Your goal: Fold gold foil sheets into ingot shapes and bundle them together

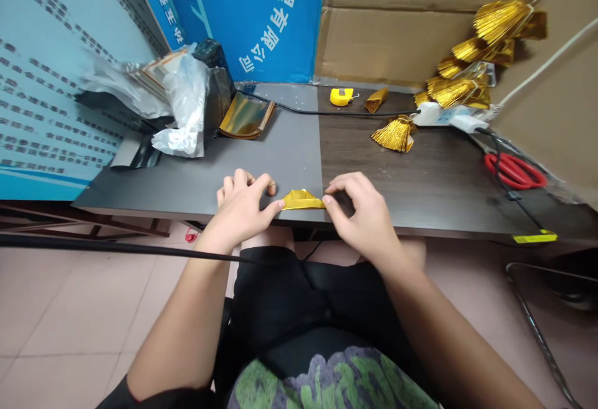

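A folded gold paper [303, 200] sits at the near edge of the table [420, 175], within easy reach. The left hand [240, 211] and right hand [357, 215] close on its two ends with their fingertips, steadying it. Gold tassels [460, 66] lie farther off.

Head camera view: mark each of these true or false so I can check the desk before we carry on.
1. The left hand and right hand both touch the folded gold paper. True.
2. The red scissors lie at the left end of the desk. False: they lie at its right end.
3. The yellow tape measure sits on the dark wood part of the desk. True.
4. The right hand holds a gold fringed piece. False: that piece lies on the desk, beyond the hand.
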Available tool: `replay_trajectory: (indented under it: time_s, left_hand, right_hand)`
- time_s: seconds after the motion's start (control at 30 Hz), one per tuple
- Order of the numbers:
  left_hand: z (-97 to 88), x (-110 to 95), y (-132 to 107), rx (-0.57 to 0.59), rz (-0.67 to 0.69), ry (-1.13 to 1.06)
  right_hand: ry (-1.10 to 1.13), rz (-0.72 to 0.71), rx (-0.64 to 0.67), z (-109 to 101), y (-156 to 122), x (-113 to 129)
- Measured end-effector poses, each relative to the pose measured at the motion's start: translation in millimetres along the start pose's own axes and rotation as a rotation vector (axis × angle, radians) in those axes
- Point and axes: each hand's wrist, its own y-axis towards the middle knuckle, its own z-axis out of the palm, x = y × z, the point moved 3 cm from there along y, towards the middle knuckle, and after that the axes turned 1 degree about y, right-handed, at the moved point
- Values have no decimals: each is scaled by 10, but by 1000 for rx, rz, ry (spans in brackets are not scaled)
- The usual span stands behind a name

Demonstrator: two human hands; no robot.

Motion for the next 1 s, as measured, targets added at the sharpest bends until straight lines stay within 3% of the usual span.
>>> replay_trajectory:
  time_s: [0.1,0.17,0.27,0.6,0.77,0.87,1.0]
  left_hand:
    - [1,3,-2,3,1,-1]
    - [6,10,-1,0,8,-2]
    - [17,23,-9,-18,17,-9]
    - [16,162,-119,-81,-2,-32]
    - [44,160,-190,-269,51,-109]
    - [108,111,-272,-414,158,-155]
    - [289,49,-343,-368,432,-32]
  right_hand:
    - [-170,-211,79,146,-151,219]
    - [-299,-256,149,252,-268,276]
    - [-403,-264,211,345,-380,270]
    - [-441,-270,173,353,-384,250]
    - [-443,-282,122,380,-399,250]
    - [-426,-260,111,402,-412,238]
    - [-403,-248,105,423,-422,219]
